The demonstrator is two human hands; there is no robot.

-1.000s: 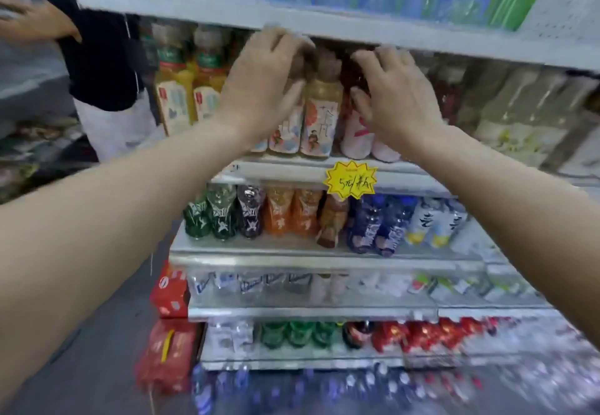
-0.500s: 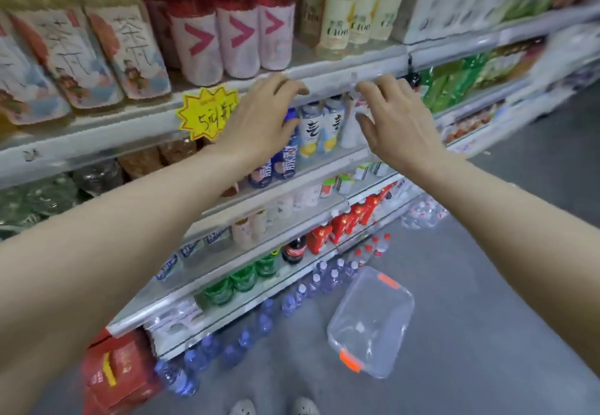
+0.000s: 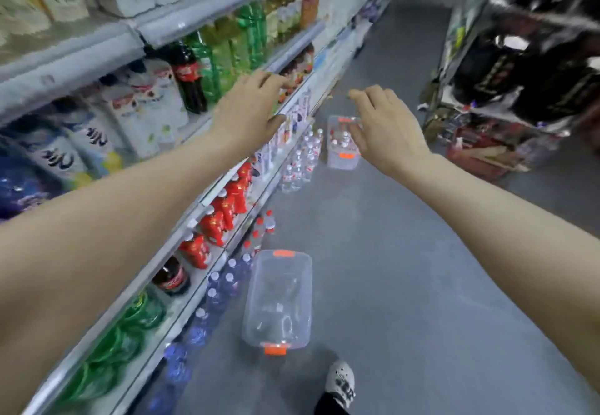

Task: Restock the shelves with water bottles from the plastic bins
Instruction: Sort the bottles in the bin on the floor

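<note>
Both hands are raised in the aisle with fingers loosely spread and holding nothing: the left hand point(image 3: 250, 112) hovers by the shelves point(image 3: 207, 193), the right hand point(image 3: 383, 129) out over the grey floor point(image 3: 406, 268). 1 clear plastic bin point(image 3: 279, 301) with orange latches lies on the floor just beside the bottom shelf, and a 2nd bin point(image 3: 342, 158) farther down the aisle holds water bottles point(image 3: 339, 140). More water bottles point(image 3: 300, 163) stand in rows at the foot of the shelves near that far bin, and a shoe point(image 3: 341, 382) shows at the bottom edge.
</note>
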